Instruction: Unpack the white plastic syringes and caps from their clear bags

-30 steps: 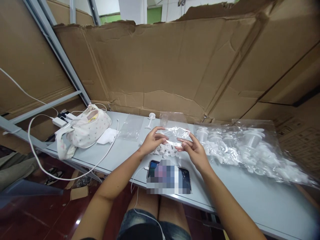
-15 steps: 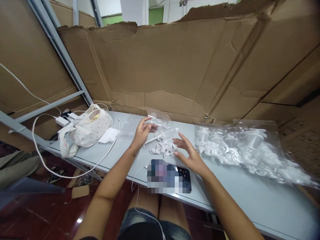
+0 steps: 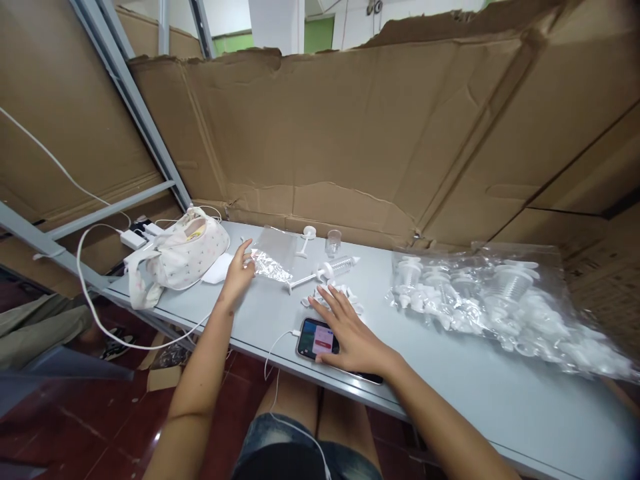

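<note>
My left hand [image 3: 239,272] is beside a flat clear plastic bag [image 3: 273,253], its fingers slightly apart and at the bag's left edge. Fingers spread, my right hand [image 3: 350,330] reaches over the phone [image 3: 309,339] and the near side of a pile of small white parts [image 3: 350,293], partly covering both. Behind the pile lies a clear syringe-like piece [image 3: 343,265] with a white plunger. Farther back are a white plunger-shaped part [image 3: 309,233] and a clear ribbed cup [image 3: 333,241].
Large clear bags of white plastic parts [image 3: 505,293] lie on the right of the grey table [image 3: 425,360]. A patterned cloth bag [image 3: 175,260], white tissue [image 3: 217,269] and white cable stand left. Cardboard [image 3: 320,133] walls the back. Part of a seated person shows far left.
My left hand has moved left, and the clear bag now lies flat there, uncovering the plunger part and cup. My right hand has come nearer, over the phone.
</note>
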The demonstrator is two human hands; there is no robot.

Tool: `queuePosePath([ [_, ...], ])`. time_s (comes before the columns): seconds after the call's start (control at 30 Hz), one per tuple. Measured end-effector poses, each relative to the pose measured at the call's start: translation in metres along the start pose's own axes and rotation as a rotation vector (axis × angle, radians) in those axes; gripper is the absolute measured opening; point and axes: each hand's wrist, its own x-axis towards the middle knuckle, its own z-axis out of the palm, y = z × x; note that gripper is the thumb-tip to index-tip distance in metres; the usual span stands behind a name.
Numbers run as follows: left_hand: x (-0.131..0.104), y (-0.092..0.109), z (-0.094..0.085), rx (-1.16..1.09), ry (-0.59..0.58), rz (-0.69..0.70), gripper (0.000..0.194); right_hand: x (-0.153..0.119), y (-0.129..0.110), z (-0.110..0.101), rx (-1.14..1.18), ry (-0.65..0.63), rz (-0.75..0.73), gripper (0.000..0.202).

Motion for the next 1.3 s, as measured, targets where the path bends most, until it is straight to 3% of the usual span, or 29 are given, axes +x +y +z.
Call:
queuePosePath([
  [0.13, 0.000, -0.006, -0.010, 0.181, -0.016, -0.013, 0.061, 0.000, 0.003, -0.001, 0.018, 0.030, -0.001, 0.099],
  [0.5, 0.002, -0.002, -0.017, 0.609, -0.036, -0.010, 0.049, -0.006, 0.027, -0.013, 0.148, 0.360, 0.155, 0.063],
  [1.13, 0.002, 0.005, -0.001, 0.916, -0.100, 0.058, 0.043, -0.012, 0.038, -0.022, 0.161, 0.453, 0.176, 0.049],
  [1.3, 0.003, 0.001, 0.003, 0.934, -0.151, 0.072, 0.051, -0.014, 0.041, -0.025, 0.155, 0.491, 0.197, 0.047],
])
